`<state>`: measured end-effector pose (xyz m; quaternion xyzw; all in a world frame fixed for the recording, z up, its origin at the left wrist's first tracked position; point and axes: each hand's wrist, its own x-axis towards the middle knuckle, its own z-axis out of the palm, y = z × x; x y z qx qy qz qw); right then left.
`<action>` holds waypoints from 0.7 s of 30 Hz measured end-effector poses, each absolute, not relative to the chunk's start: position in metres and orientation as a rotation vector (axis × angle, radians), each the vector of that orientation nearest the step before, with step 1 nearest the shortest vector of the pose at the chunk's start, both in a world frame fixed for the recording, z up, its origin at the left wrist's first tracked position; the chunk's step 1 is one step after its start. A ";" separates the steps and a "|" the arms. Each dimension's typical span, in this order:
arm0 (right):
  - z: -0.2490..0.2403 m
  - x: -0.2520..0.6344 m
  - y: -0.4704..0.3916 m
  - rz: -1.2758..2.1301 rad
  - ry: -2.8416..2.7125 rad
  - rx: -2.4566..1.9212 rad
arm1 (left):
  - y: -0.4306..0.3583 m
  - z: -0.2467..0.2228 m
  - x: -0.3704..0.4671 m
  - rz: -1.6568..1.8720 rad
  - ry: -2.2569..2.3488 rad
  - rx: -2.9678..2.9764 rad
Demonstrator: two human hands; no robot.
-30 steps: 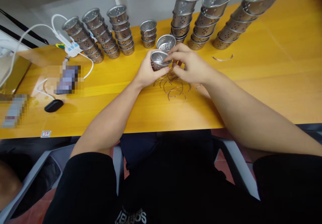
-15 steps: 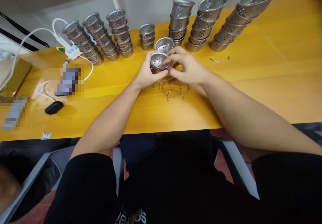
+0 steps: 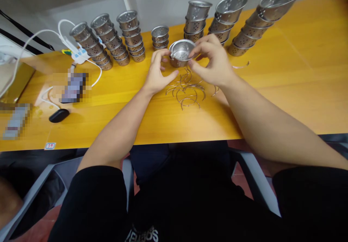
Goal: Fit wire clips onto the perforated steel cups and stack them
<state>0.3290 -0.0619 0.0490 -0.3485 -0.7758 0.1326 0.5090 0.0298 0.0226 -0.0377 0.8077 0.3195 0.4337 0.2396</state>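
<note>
My right hand [image 3: 210, 55] pinches the right rim of a small perforated metal cup [image 3: 181, 55] between thumb and fingers. The cup tilts a little toward me, and part of another rim shows behind its left edge. On the left side, my left hand [image 3: 159, 71] is open, its thumb stretched out and its fingertips close to the cup; whether they touch it I cannot tell. Several thin curved wire handles [image 3: 187, 89] lie in a loose pile on the table just below the hands.
Stacks of perforated cups [image 3: 132, 35] line the back of the yellow table [image 3: 293, 89], left and right of my hands. A single wire [image 3: 241, 66] lies at right. A power strip [image 3: 79, 55], phone [image 3: 74, 87] and black oval object [image 3: 59, 115] are at left.
My left hand has let go of the cup and opened, drawing slightly left. The cup is now in my right hand, farther back, where another cup stood before.
</note>
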 end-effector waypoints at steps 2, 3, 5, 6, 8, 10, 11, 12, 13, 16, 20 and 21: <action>0.048 0.331 -0.058 0.281 -1.753 -0.909 | 0.032 -0.038 0.025 1.178 0.936 2.222; 0.048 0.331 -0.056 0.287 -1.708 -0.947 | 0.037 -0.040 0.024 1.174 0.947 2.218; 0.047 0.331 -0.053 0.333 -1.670 -1.008 | 0.047 -0.046 0.025 1.178 0.935 2.192; 0.047 0.330 -0.052 0.365 -1.675 -1.031 | 0.049 -0.049 0.027 1.181 0.914 2.174; 0.048 0.328 -0.050 0.429 -1.717 -1.066 | 0.049 -0.052 0.032 1.179 0.857 2.146; 0.047 0.325 -0.049 0.457 -1.769 -1.083 | 0.044 -0.051 0.036 1.170 0.801 2.138; 0.047 0.324 -0.048 0.459 -1.788 -1.084 | 0.040 -0.049 0.037 1.170 0.786 2.137; 0.046 0.323 -0.046 0.456 -1.800 -1.081 | 0.037 -0.047 0.038 1.172 0.783 2.133; 0.044 0.323 -0.045 0.450 -1.804 -1.076 | 0.035 -0.046 0.038 1.177 0.791 2.124; 0.039 0.322 -0.040 0.435 -1.777 -1.063 | 0.037 -0.048 0.039 1.197 0.848 2.069; 0.034 0.321 -0.036 0.420 -1.798 -1.062 | 0.053 -0.064 0.040 1.176 0.865 2.041; 0.033 0.321 -0.035 0.420 -1.819 -1.058 | 0.057 -0.068 0.040 1.169 0.854 2.057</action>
